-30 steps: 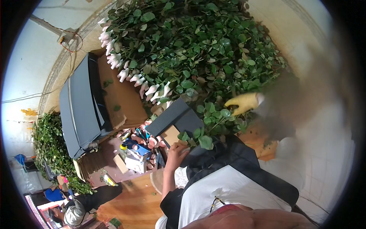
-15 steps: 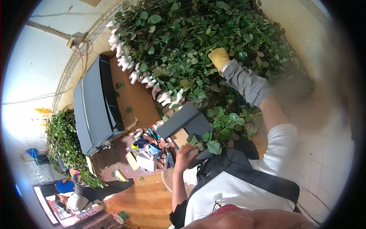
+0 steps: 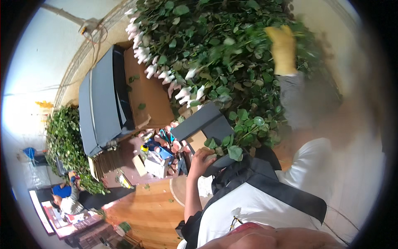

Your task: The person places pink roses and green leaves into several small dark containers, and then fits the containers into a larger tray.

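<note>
My left hand [image 3: 202,162] is bare, its fingers curled over the near edge of a dark grey folded sheet [image 3: 205,120] with a brown cardboard piece [image 3: 197,141] on it. Leafy rose stems [image 3: 248,130] lie across the sheet close to those fingers. My right hand [image 3: 283,50], in a yellow glove, is blurred above the far right of a big heap of roses [image 3: 232,79]. It appears to grip a rose stem; blurred leaves trail leftward from the glove toward a pale bud [image 3: 190,74]. White foam-like sleeves cover the flower heads along the heap's left edge.
A large grey and brown carton [image 3: 101,99] stands left of the heap. Scissors [image 3: 165,135], a white box [image 3: 156,168] and loose petals litter the tabletop nearby. More foliage [image 3: 64,141] and another person [image 3: 70,203] are at the far left. A power socket [image 3: 85,30] hangs on the wall.
My gloved right hand has swung right and away from me, dragging a rose along the heap. My left hand keeps its hold on the sheet. The view has shifted slightly.
</note>
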Demonstrator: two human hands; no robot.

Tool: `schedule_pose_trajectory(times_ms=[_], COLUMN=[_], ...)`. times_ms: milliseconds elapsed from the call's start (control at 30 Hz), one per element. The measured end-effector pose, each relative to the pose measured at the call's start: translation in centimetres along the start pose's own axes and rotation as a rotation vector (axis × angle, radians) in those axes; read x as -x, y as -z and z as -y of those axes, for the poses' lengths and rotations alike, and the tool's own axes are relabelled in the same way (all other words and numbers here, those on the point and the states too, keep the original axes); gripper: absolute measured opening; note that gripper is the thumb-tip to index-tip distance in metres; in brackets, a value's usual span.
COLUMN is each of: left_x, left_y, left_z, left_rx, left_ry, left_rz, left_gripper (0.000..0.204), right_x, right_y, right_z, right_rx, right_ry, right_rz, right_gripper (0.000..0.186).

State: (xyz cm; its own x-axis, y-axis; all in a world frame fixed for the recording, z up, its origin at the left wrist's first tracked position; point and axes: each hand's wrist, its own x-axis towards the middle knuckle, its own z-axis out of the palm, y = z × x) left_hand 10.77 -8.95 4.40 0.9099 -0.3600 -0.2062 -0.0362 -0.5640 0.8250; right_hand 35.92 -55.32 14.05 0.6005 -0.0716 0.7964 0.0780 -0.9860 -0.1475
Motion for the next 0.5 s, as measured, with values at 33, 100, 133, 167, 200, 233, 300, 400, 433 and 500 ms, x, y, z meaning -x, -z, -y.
schedule_pose_trajectory(times_ms=[33, 100, 133, 167, 200, 233, 300, 400, 433, 500], left_x=[-0.3, -0.2, 0.5, 0.1, 0.2, 0.1, -0.2, -0.4, -0.3, -0.1], left_y=[0.1, -0.4, -0.7, -0.9, -0.8, -0.6, -0.4, -0.2, -0.4, -0.4], left_z=[-0.5, 0.2, 1.0, 0.8, 0.5, 0.0, -0.1, -0.3, 0.2, 0.3], left_rx=[-0.032, -0.018, -0.011, 0.068, 0.068, 0.07, 0.037, 0.036, 0.088, 0.049], left_ry=[0.056, 0.056, 0.021, 0.014, 0.016, 0.024, 0.0, 0.046, 0.043, 0.078], left_rz=[0.031, 0.009, -0.043, -0.042, -0.042, -0.032, -0.017, 0.001, 0.002, 0.011], left_gripper=[0.029, 0.029, 0.028, 0.028, 0.028, 0.028, 0.028, 0.028, 0.028, 0.028], right_x=[-0.5, -1.9, -1.8, -2.3, -1.9, -1.1, 0.7, 2.2, 2.4, 2.8], right_y=[3.2, 9.0, 9.2, 10.4, 9.4, 8.4, 6.4, 4.8, 2.6, -1.3], right_z=[-1.2, -2.0, -2.9, -4.4, -6.3, -8.6, -11.1, -8.0, -6.6, -2.0], right_rx=[0.069, 0.285, 0.29, 0.316, 0.305, 0.314, 0.557, 0.485, 0.229, -0.217], right_ry=[-0.041, 0.038, 0.065, 0.102, 0.127, 0.126, 0.004, -0.305, -0.201, -0.106], right_rz=[-0.051, -0.043, 0.017, 0.08, 0.152, 0.151, 0.354, 0.73, 0.611, 0.559], right_gripper=[0.032, 0.059, 0.06, 0.057, 0.054, 0.054, 0.051, 0.05, 0.049, 0.044])
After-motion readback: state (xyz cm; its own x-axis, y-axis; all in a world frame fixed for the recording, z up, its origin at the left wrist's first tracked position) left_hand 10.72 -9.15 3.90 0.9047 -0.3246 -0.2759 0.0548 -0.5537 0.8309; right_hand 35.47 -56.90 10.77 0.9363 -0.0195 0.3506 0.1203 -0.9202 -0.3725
